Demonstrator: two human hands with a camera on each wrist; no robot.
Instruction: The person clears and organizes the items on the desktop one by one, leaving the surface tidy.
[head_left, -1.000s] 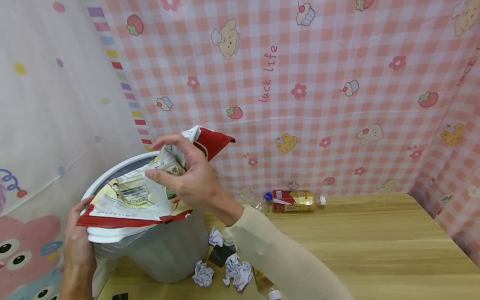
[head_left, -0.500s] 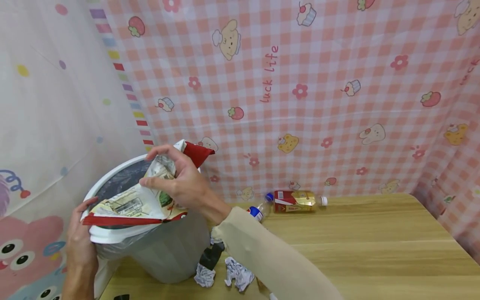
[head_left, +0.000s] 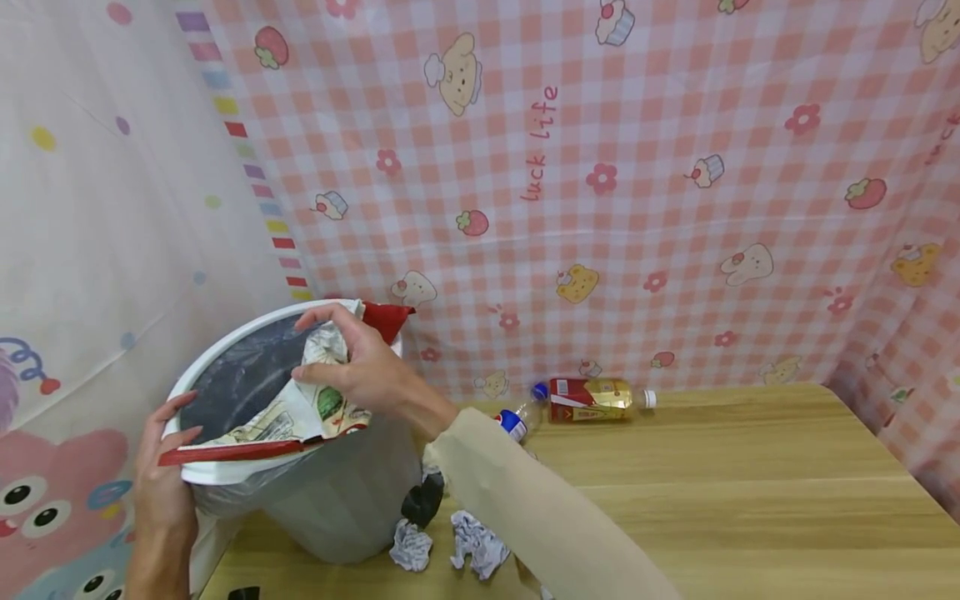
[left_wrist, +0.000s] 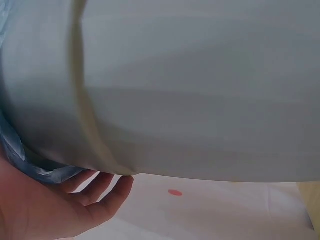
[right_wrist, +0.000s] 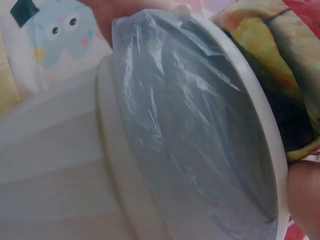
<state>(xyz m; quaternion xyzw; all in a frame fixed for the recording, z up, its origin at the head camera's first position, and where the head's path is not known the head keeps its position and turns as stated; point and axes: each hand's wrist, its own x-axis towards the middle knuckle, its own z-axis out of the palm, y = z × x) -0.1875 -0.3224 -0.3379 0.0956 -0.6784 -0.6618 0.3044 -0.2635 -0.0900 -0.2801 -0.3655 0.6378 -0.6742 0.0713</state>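
A grey trash bin [head_left: 341, 508] with a white rim and a clear plastic liner [right_wrist: 170, 120] stands at the left of the table. My left hand [head_left: 165, 492] holds the bin by the left side of its rim; in the left wrist view its fingers [left_wrist: 112, 200] touch the outer wall. With thumb and fingers, my right hand [head_left: 367, 367] grips a crumpled food packaging bag [head_left: 330, 402], white and red with printed pictures. The bag lies across the bin's mouth, partly sunk below the rim, its red edges over the rim at front and back.
Crumpled paper balls [head_left: 477, 546] and a black scrap [head_left: 422, 500] lie right of the bin. Behind them are a red-labelled bottle [head_left: 592, 400] and a blue-capped bottle [head_left: 517, 421]. Another black piece [head_left: 243, 593] is at the front edge. A checked curtain [head_left: 675, 250] hangs behind the table.
My right hand has moved down and slightly left, lowering the packaging bag into the bin's mouth. More of the bin's inside shows. The left hand stays on the rim.
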